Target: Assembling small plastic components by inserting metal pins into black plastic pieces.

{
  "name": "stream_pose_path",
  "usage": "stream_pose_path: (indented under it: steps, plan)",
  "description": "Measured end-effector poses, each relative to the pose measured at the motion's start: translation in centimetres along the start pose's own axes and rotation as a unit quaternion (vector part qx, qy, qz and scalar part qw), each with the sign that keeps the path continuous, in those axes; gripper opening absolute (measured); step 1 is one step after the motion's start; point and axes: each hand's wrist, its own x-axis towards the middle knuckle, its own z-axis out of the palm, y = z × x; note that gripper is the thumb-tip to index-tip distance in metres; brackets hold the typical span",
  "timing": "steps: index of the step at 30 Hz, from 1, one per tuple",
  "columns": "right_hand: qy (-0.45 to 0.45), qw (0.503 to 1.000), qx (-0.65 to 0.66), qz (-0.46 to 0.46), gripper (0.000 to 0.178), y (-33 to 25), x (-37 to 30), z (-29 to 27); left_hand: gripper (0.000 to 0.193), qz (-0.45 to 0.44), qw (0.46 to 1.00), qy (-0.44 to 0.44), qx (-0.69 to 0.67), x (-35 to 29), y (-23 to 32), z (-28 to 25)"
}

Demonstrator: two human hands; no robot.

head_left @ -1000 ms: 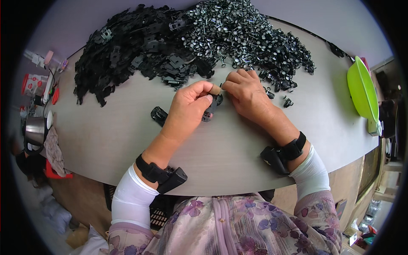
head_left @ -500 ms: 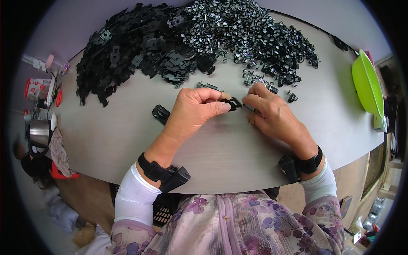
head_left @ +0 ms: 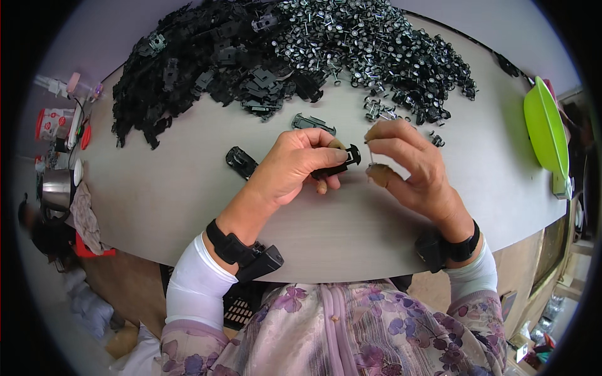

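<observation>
Between the thumb and fingers of my left hand [head_left: 290, 164] is a black plastic toy car chassis [head_left: 353, 155], its notched end pointing right. My right hand [head_left: 411, 164], just right of it, pinches a thin metal wheel axle [head_left: 370, 153] upright between thumb and fingertips, apart from the chassis. A dark toy car part [head_left: 241, 162] lies beside my left wrist. Beyond my left fingers lies a loose grey chassis [head_left: 312, 123]. Past my right hand lie a few wheel axles [head_left: 382, 111].
At the back of the table [head_left: 301, 232], a large heap of black chassis [head_left: 182, 75] meets a heap of wheel axles [head_left: 351, 44]. A lime-green basin [head_left: 544, 125] stands at the right edge. On the left are a metal kettle [head_left: 56, 188], a cloth [head_left: 86, 216] and a red-lidded jar [head_left: 55, 124].
My right hand has opened its grasp into a wider pinch, so the upright axle shows. My left hand has turned the chassis, and more of it is visible.
</observation>
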Motion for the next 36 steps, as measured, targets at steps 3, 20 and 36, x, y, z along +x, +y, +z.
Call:
stream_pose_path:
  steps: [3, 20, 36]
  plan:
    - [0.011, 0.998, -0.013, -0.062, 0.041, -0.1, -0.1, 1.0, 0.014, -0.005, 1.000, -0.013, -0.011, 0.0, -0.3, 0.3]
    - [0.000, 0.998, 0.049, -0.036, 0.024, -0.2, -0.7, 1.1, 0.019, -0.001, 0.995, -0.067, -0.070, 0.1, -1.5, 0.8]
    - [-0.006, 0.961, 0.052, 0.273, 0.004, 2.2, -1.2, -3.4, 0.024, 0.012, 0.998, -0.025, -0.052, 0.0, -1.1, 1.1]
